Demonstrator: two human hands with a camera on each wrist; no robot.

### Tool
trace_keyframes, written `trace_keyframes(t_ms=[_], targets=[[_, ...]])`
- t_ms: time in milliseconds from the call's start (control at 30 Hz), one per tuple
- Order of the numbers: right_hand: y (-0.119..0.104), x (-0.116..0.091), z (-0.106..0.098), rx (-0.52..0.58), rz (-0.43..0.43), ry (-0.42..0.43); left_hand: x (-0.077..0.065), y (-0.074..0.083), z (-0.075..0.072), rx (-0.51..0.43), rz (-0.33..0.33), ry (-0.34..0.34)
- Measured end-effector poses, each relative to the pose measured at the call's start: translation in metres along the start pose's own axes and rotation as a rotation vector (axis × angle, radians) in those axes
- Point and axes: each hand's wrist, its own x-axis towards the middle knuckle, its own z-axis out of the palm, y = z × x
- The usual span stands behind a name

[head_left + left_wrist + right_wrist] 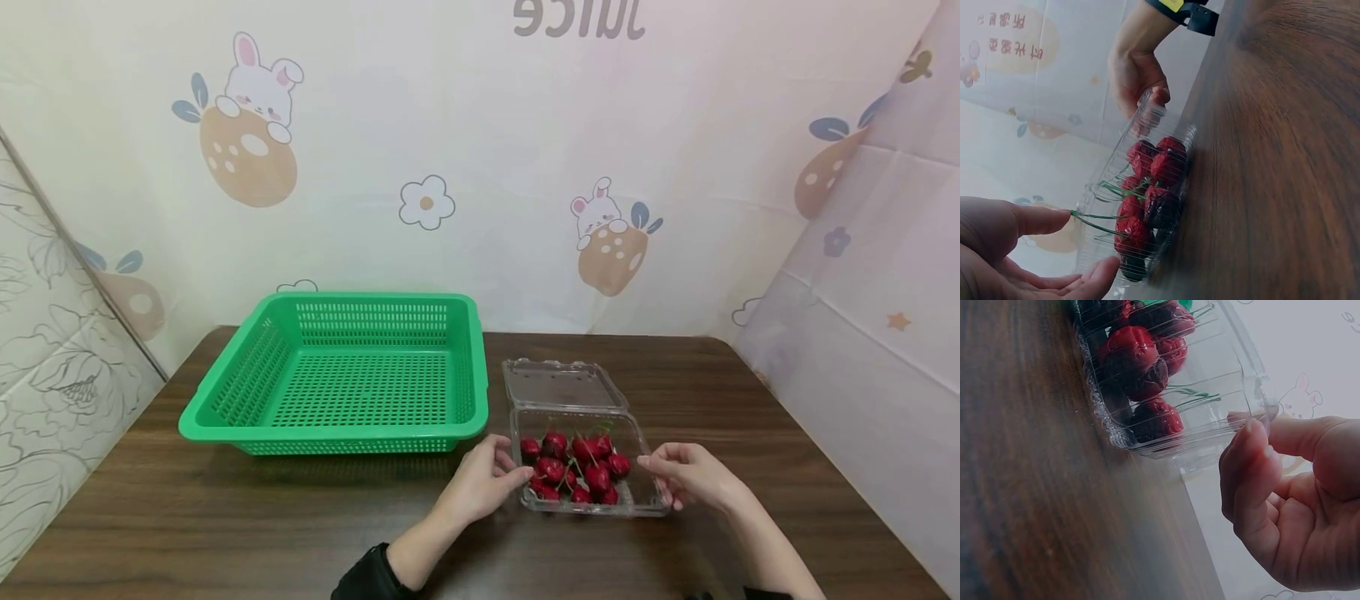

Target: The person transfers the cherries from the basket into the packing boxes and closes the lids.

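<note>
A clear plastic clamshell box (652, 507) stands on the table with its lid (566, 386) folded back. Dark red cherries (551, 471) with green stems lie inside it, mostly toward its left. My right hand (692, 477) pinches the box's right rim between thumb and fingers, as the right wrist view shows. At the box's left side is my left hand (483, 482), its thumb over the rim and its other fingers outside the wall. In the left wrist view, that thumb (1044, 220) and the fingers stand apart, right by the box's wall.
Left of the box sits a green plastic basket (333, 435) with slotted walls; its mesh bottom shows. Both stand on a dark wood-grain table (315, 521). A printed curtain (510, 242) hangs along the back and right edges.
</note>
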Motion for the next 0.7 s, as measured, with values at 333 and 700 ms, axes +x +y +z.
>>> trace_keyframes(t_ms=[333, 700], targets=[[0.001, -0.013, 0.004, -0.011, -0.022, 0.009, 0.006, -0.010, 0.005, -0.402, -0.063, -0.070], [0.005, -0.017, 0.003, -0.010, -0.024, -0.030, 0.007, -0.016, 0.010, -0.549, -0.075, -0.073]])
